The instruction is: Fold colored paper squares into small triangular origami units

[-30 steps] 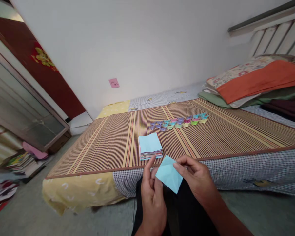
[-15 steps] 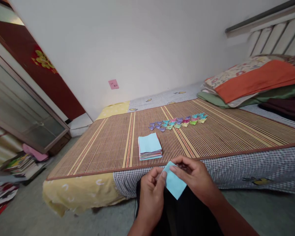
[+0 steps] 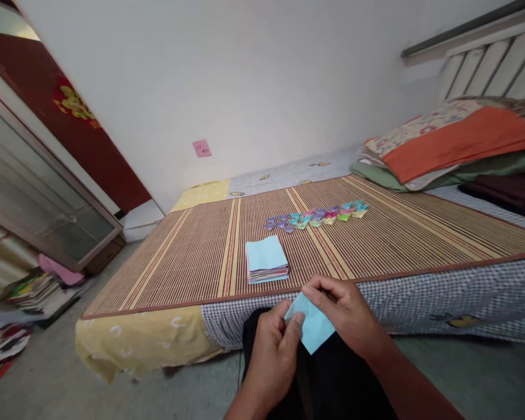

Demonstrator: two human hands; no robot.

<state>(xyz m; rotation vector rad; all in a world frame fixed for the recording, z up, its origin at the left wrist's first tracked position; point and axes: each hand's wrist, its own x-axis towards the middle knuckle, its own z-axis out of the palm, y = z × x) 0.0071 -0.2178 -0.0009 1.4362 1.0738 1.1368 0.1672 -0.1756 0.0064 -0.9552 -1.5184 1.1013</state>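
Between my hands, above my lap, is a light blue piece of folded paper (image 3: pixel 315 328) with faint creases. My left hand (image 3: pixel 276 344) pinches its left side, the thumb lying on the face of the paper. My right hand (image 3: pixel 347 312) grips the upper right edge between thumb and fingers. Just beyond, on the mat, sits a stack of coloured paper (image 3: pixel 266 256) with a light blue sheet on top. Farther back, several small folded paper shapes (image 3: pixel 317 219) in purple, blue, green, pink and yellow stand in rows.
A striped bamboo mat (image 3: pixel 179 256) covers the bed, over a checked and yellow sheet (image 3: pixel 149 338). Folded bedding (image 3: pixel 455 143) is piled at the right. Books (image 3: pixel 35 291) lie on the left by a glass-panelled door (image 3: pixel 48 175). A pink note (image 3: pixel 202 148) is on the wall.
The blue paper has turned slightly and shows more of its face. My left thumb has shifted right and down on it, and my right thumb has moved up to the top edge.
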